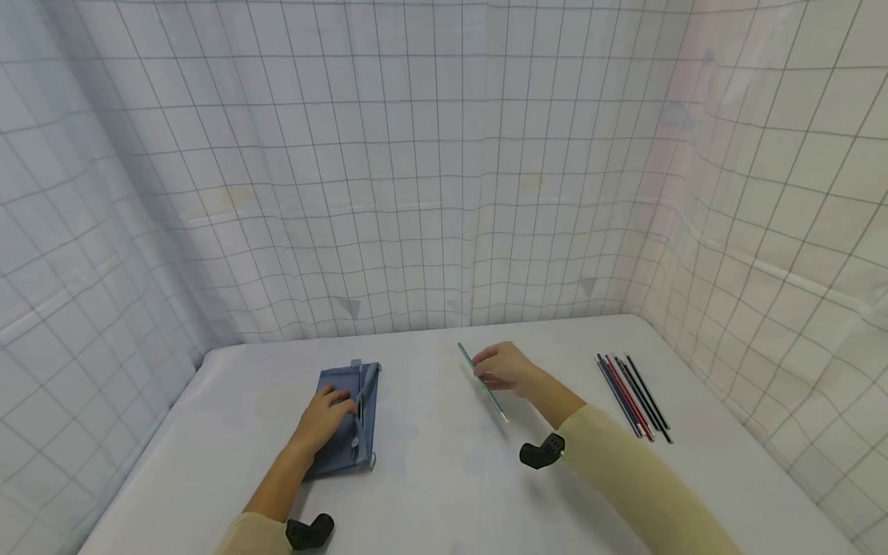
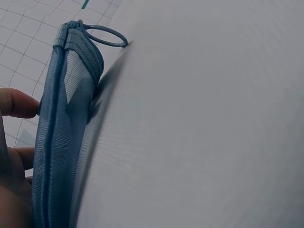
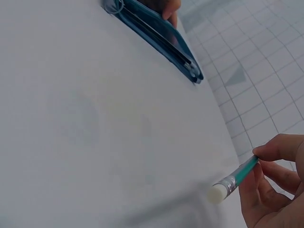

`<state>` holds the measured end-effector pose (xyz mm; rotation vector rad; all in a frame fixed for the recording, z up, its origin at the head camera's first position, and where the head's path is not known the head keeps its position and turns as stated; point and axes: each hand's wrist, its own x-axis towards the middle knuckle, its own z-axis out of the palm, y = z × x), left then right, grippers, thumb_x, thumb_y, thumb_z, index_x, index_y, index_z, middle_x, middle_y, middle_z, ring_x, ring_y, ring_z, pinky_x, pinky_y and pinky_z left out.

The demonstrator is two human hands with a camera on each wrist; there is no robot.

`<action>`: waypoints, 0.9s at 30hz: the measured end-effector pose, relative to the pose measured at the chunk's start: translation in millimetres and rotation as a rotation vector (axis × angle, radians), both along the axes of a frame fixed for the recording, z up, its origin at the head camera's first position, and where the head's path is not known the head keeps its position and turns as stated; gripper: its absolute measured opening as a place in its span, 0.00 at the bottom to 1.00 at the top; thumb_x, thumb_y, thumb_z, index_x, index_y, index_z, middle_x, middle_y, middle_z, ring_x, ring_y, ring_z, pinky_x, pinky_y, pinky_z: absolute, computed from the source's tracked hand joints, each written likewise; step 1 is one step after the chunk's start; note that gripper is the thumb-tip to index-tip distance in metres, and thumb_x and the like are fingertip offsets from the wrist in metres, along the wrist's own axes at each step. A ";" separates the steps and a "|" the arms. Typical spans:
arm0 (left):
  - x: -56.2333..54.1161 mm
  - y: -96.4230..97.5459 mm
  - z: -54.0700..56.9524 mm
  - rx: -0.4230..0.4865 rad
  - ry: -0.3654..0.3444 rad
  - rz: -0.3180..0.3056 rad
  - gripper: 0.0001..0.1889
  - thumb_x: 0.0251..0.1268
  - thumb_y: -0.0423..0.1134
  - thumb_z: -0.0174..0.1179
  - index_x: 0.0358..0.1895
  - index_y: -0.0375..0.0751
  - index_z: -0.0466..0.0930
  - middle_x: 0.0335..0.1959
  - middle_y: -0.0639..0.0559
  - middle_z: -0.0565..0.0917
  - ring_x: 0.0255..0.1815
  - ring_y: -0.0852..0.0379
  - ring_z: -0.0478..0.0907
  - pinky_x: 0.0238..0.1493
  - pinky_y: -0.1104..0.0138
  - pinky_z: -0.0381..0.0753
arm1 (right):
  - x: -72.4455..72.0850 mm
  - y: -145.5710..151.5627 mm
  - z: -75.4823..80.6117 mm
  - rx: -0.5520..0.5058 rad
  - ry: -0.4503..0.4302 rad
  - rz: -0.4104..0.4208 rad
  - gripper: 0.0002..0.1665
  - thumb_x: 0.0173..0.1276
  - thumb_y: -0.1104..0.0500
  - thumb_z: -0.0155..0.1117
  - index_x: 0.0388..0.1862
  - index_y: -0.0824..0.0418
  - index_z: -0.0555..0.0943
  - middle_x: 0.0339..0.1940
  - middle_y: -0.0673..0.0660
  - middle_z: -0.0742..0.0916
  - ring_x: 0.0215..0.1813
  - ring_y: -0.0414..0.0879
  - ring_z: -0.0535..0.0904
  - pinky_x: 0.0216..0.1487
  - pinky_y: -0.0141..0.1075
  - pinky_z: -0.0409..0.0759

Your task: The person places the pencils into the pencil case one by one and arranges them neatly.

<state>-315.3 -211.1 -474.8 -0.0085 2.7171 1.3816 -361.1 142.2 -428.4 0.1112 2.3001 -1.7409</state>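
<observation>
On the table at the left lies a blue zippered pencil pouch (image 1: 344, 451), its zipper side facing right and a slit showing along it. My left hand (image 1: 324, 416) rests on top of the pouch, fingertips right at the slit. In the left wrist view the pouch (image 2: 54, 137) stands edge-on, with a loop at its far end and fingertips touching its upper face. My right hand (image 1: 506, 368) pinches a green pencil (image 1: 494, 399) near its middle, above the table. In the right wrist view its white eraser (image 3: 217, 194) points toward the camera.
Several pencils (image 1: 634, 397), dark, red and blue, lie side by side at the table's right. The white table (image 1: 430, 493) has a back edge against a hanging grid-patterned white sheet (image 1: 444, 193), which also encloses both sides.
</observation>
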 end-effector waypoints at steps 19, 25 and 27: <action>-2.0 1.2 0.8 -0.040 -0.002 -0.011 0.35 0.69 0.45 0.53 0.75 0.26 0.65 0.81 0.28 0.50 0.78 0.21 0.41 0.72 0.31 0.40 | -2.2 -71.5 -13.1 -0.063 0.003 0.073 0.12 0.64 0.70 0.70 0.48 0.68 0.86 0.37 0.58 0.86 0.32 0.45 0.81 0.36 0.35 0.84; -1.8 2.4 0.6 -0.039 -0.010 0.002 0.36 0.68 0.46 0.53 0.75 0.27 0.65 0.81 0.28 0.49 0.78 0.22 0.40 0.72 0.31 0.40 | -0.5 -91.4 -17.3 -0.069 -0.012 0.081 0.12 0.65 0.69 0.70 0.48 0.69 0.86 0.37 0.59 0.86 0.31 0.44 0.79 0.33 0.33 0.82; -1.1 2.6 0.5 -0.036 -0.009 0.003 0.36 0.68 0.45 0.53 0.75 0.27 0.65 0.81 0.28 0.50 0.78 0.21 0.41 0.72 0.31 0.40 | 0.4 -97.6 -19.2 -0.080 -0.025 0.084 0.12 0.65 0.69 0.70 0.48 0.69 0.86 0.37 0.59 0.85 0.30 0.44 0.79 0.31 0.32 0.81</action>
